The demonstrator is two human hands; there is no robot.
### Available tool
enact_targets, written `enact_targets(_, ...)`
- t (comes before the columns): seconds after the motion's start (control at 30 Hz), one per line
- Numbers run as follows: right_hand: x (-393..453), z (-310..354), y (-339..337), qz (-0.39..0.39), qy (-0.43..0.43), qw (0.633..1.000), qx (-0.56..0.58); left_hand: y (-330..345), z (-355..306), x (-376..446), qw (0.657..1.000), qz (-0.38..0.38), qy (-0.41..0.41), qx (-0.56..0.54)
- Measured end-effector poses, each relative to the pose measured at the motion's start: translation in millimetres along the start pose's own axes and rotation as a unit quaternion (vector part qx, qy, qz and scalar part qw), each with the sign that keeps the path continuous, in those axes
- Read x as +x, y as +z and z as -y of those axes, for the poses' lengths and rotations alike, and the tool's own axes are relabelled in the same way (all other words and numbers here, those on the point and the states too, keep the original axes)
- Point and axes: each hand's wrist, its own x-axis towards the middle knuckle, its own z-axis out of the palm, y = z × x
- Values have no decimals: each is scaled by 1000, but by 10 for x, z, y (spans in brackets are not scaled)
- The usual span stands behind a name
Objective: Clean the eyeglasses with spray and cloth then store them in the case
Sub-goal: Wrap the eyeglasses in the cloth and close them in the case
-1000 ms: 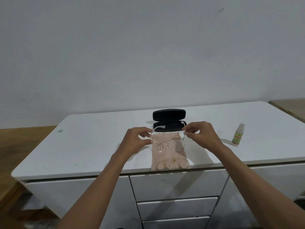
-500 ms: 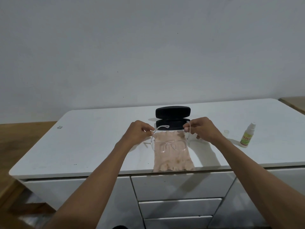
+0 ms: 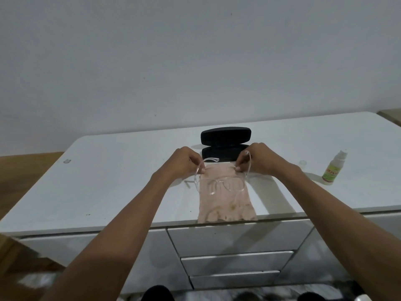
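Clear-framed eyeglasses [image 3: 221,183] hang just above a pink cloth [image 3: 225,203] that lies flat on the white cabinet top [image 3: 121,187]. My left hand [image 3: 184,161] pinches the left temple and my right hand [image 3: 260,159] pinches the right temple, both arms of the frame pointing away from me. Directly behind the glasses a black case [image 3: 225,144] sits with its lid standing open. A small spray bottle [image 3: 333,168] with a green and yellow label stands upright at the right, apart from both hands.
A small clear cap [image 3: 302,163] lies between my right hand and the bottle. The cloth reaches the cabinet's front edge, above white drawers [image 3: 236,240]. A wall stands close behind. A small grey mark [image 3: 67,161] sits at the far left of the top.
Both hands have carried the glasses a little farther from me, toward the open case, still over the cloth. The left temple has swung inward. The view has shifted slightly.
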Motion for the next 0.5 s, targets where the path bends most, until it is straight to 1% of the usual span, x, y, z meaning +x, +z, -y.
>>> enact_targets(0.1,-10,19,-18,2,5,1000,13,-11,7,11,1000,14,3,-21)
enact_targets(0.27,-88,36,-133,39,32,989,142,-122,5,-34,988,69,9,-141)
enact_targets(0.4,-145,41,-170,50,55,976,206,-179,8,-64,986,81,-5,-148)
enact_targets(0.5,-172,36,-207,73,55,966,241,-226,45,-69,986,91,-8,-141)
